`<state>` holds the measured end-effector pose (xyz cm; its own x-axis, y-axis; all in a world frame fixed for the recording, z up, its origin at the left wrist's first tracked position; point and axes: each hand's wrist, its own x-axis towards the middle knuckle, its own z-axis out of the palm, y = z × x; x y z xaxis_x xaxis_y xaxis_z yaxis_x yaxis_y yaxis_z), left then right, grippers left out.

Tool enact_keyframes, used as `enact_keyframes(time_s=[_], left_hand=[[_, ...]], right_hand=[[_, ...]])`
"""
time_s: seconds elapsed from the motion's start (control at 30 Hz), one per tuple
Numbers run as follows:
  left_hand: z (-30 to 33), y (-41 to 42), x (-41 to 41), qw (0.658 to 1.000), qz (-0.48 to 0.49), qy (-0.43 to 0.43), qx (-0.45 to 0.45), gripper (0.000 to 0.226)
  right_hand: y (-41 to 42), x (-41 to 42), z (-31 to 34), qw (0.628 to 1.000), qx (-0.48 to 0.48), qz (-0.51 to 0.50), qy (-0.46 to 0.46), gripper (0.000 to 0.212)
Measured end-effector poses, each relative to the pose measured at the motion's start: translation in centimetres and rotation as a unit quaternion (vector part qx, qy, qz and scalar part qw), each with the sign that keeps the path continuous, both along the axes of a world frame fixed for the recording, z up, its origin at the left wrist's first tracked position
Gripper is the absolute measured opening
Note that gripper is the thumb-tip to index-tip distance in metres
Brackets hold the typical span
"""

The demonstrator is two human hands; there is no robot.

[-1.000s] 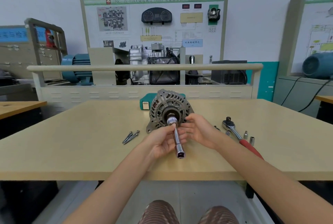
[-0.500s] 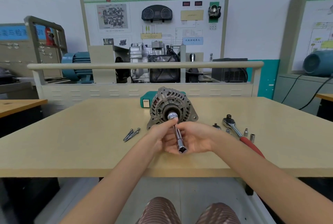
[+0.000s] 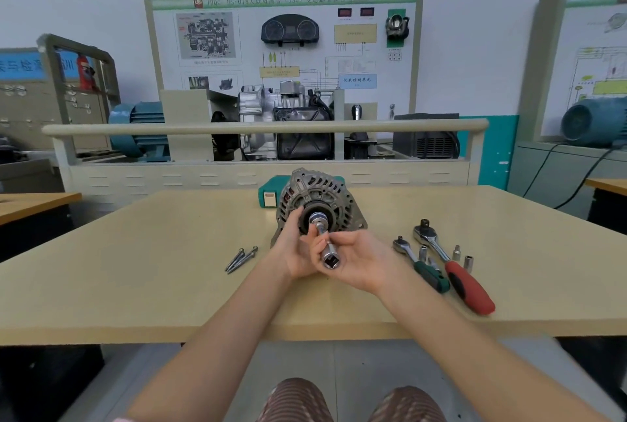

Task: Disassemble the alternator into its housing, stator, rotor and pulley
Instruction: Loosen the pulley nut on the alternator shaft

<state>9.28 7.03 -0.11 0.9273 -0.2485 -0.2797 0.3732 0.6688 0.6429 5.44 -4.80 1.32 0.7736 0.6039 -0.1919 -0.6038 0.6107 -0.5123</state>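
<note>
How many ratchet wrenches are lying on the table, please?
2, both right of the alternator: a green-handled ratchet wrench and, just right of it, a larger red-handled ratchet wrench. None appears hidden.

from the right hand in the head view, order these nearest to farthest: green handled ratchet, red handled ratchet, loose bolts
From the right hand:
1. green handled ratchet, just to its right
2. red handled ratchet, farther right
3. loose bolts, left, past the left hand
</note>
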Motion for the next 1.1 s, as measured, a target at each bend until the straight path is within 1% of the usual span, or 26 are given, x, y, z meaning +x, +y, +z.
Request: enact_keyframes(time_s=[0.07,0.1,0.13,0.2,0.27,0.33,0.37,0.47,0.53,0.6,0.67,0.7,0.73,0.8,0.83,0.9,0.97,1.03,1.07,1.1], left_hand=[[-0.4,-0.2,0.2,0.997,-0.023,-0.009,-0.076,0.056],[-0.4,-0.2,0.3,0.994,-0.036,-0.013,-0.106,0.061],[-0.4,-0.1,0.4,0.992,-0.045,-0.018,-0.118,0.064],[0.0,-0.1,0.7,0.993,-0.051,-0.020,-0.103,0.063],[0.5,0.0,1.0,0.995,-0.047,-0.010,-0.084,0.061],[1.0,0.1,1.3,0.998,-0.026,0.001,-0.064,0.061],[1.2,0.1,1.3,0.998,-0.016,0.000,-0.059,0.059],[1.2,0.0,1.0,0.999,-0.021,-0.007,-0.046,0.054],[1.2,0.0,0.9,0.999,-0.019,-0.001,-0.029,0.054],[1.2,0.0,0.9,1.000,-0.014,-0.005,0.025,0.057],[0.8,0.3,0.3,0.995,-0.031,-0.013,0.092,0.064],[0.6,0.6,-0.2,0.991,-0.046,-0.014,0.124,0.065],[0.4,0.7,-0.6,0.986,-0.060,-0.015,0.153,0.064],[0.2,1.1,-1.3,0.979,-0.075,-0.011,0.191,0.052],[0.3,1.1,-1.6,0.978,-0.075,-0.003,0.193,0.044],[0.7,1.0,-1.9,0.981,-0.058,0.023,0.185,0.032],[1.0,0.7,-2.1,0.979,-0.056,0.031,0.194,0.026],[1.0,0.3,-2.4,0.981,-0.049,0.029,0.185,0.024],[0.9,0.0,-2.6,0.984,-0.040,0.031,0.171,0.025],[0.9,-0.2,-2.8,0.987,-0.029,0.035,0.154,0.027]], right_hand=[[-0.2,0.2,-0.1,1.000,0.018,0.004,-0.003,0.035],[-0.4,0.3,-0.1,1.000,0.014,0.011,-0.010,0.031],[-0.6,0.5,-0.1,1.000,0.001,0.018,-0.017,0.026],[-0.9,0.8,0.3,0.998,-0.038,0.028,-0.028,0.020],[-1.2,1.1,0.9,0.996,-0.081,0.034,-0.035,0.020],[-1.3,1.1,1.5,0.990,-0.129,0.036,-0.041,0.019],[-1.2,1.1,1.8,0.984,-0.167,0.038,-0.050,0.019],[-1.0,1.1,2.7,0.945,-0.309,0.043,-0.097,0.019],[-0.8,1.3,3.1,0.899,-0.409,0.043,-0.148,0.016],[-0.4,1.4,3.4,0.855,-0.483,0.034,-0.187,0.013],[0.0,1.5,3.3,0.821,-0.532,0.021,-0.207,0.013],[0.2,1.6,3.2,0.808,-0.548,0.022,-0.214,0.014],[0.4,1.7,2.9,0.805,-0.550,0.028,-0.218,0.017],[0.6,2.1,2.4,0.814,-0.533,0.048,-0.225,0.029],[0.5,2.4,2.4,0.817,-0.525,0.052,-0.233,0.035],[-0.1,3.0,2.3,0.809,-0.524,0.047,-0.261,0.043],[-1.1,3.6,2.4,0.795,-0.538,0.031,-0.278,0.056],[-1.8,4.9,2.3,0.779,-0.567,-0.027,-0.268,0.068],[-1.8,5.6,2.1,0.780,-0.569,-0.061,-0.251,0.071],[-1.6,6.0,2.0,0.800,-0.553,-0.070,-0.222,0.073]])
